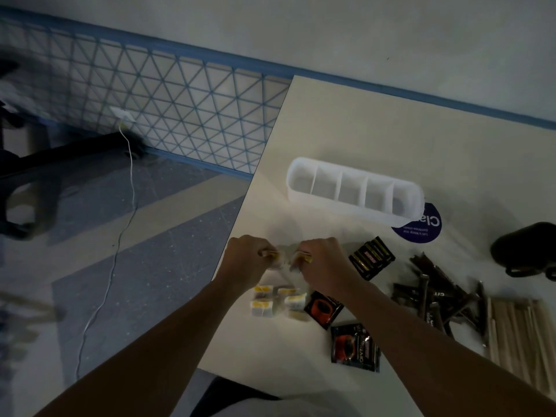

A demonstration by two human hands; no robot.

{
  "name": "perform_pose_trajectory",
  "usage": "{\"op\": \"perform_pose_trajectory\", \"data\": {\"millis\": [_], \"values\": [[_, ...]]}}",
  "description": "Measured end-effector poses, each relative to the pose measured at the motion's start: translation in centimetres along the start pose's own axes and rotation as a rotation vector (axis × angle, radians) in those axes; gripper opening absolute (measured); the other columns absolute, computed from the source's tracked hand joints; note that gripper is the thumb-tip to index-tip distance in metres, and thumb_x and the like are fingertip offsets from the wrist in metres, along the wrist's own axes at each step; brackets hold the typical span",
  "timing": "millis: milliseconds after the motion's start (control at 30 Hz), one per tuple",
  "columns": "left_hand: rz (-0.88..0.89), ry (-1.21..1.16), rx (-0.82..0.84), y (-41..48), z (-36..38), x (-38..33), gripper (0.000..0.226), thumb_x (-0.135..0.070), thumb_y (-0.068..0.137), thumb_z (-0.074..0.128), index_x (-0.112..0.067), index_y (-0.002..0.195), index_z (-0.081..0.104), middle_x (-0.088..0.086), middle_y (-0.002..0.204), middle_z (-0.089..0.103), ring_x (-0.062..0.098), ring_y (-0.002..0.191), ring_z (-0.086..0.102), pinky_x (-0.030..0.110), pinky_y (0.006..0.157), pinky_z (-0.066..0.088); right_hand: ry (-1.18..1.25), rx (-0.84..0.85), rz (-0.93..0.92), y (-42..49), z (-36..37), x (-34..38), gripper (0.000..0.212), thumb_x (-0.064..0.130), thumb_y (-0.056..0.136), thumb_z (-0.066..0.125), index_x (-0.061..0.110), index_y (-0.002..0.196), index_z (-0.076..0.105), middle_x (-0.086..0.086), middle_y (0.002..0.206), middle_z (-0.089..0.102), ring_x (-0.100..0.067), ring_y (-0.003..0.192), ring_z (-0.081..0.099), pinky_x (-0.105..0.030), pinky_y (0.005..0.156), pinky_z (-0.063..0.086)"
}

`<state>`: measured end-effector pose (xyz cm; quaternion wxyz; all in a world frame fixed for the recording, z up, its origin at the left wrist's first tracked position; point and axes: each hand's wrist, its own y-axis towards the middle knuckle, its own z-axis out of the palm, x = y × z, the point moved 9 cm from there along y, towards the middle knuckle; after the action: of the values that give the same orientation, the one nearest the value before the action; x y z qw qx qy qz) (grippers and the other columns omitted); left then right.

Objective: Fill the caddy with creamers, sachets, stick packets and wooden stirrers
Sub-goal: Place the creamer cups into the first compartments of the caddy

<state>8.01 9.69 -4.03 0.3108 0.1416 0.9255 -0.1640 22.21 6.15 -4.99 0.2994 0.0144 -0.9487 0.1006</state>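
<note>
pale cream table (346,121) fills the right side. long white translucent plastic caddy (346,207) with five compartments stands upright toward the far side, well apart from both hands. bundle of pale wooden stirrers (517,335) lies at the right edge, with dark brown stick packets (433,296) heaped just beside it. black-and-orange foil sachets (355,347) lie by the right forearm. small yellow-and-white creamers (276,300) are clustered between the forearms. left hand (246,257) and right hand (325,263) each pinch one of the creamers, close together beyond the cluster.

Left hand (245,255) and right hand (323,260) close together, knuckles up, fingers curled, forearms extended
</note>
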Motion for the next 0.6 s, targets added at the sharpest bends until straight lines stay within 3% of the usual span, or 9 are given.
{"op": "perform_pose_trajectory", "data": {"millis": [233,367,467,600], "values": [[0.089,-0.031,-0.054,3.6,-3.4,-3.0,0.008,-0.023,0.078,0.078,-0.018,0.085,0.079,-0.003,0.079,0.075,0.002,0.064,0.061,0.004,0.058,0.038,-0.037,-0.098,-0.010,2.3,-5.3,-0.2,0.007,0.018,0.081,0.074,0.013,0.083,0.077,0.001,0.079,0.075,-0.018,0.066,0.066,-0.032,0.064,0.054],[0.185,0.000,-0.067,6.7,-5.6,-5.4,0.013,-0.026,0.079,0.078,-0.014,0.085,0.078,-0.005,0.073,0.070,0.002,0.060,0.056,0.010,0.061,0.037,-0.011,-0.151,0.028,3.9,-9.3,-0.4,0.011,0.022,0.085,0.074,0.011,0.083,0.077,0.004,0.080,0.076,-0.012,0.067,0.067,-0.024,0.067,0.050],[0.232,0.010,-0.074,9.4,-6.9,-6.9,0.009,-0.020,0.081,0.075,-0.013,0.086,0.077,-0.003,0.074,0.069,0.008,0.064,0.062,0.009,0.064,0.039,-0.029,-0.198,0.081,5.5,-11.7,-1.1,0.011,0.026,0.084,0.073,0.016,0.081,0.077,0.006,0.081,0.076,-0.016,0.072,0.066,-0.029,0.072,0.050],[0.236,0.054,-0.082,13.0,-7.1,-7.7,0.012,-0.019,0.086,0.067,-0.014,0.089,0.077,0.006,0.084,0.073,0.024,0.081,0.063,0.033,0.084,0.046,-0.129,-0.210,0.134,7.8,-13.4,-2.4,0.008,0.021,0.083,0.068,0.017,0.083,0.076,0.000,0.083,0.075,-0.025,0.078,0.066,-0.036,0.076,0.052]]}}
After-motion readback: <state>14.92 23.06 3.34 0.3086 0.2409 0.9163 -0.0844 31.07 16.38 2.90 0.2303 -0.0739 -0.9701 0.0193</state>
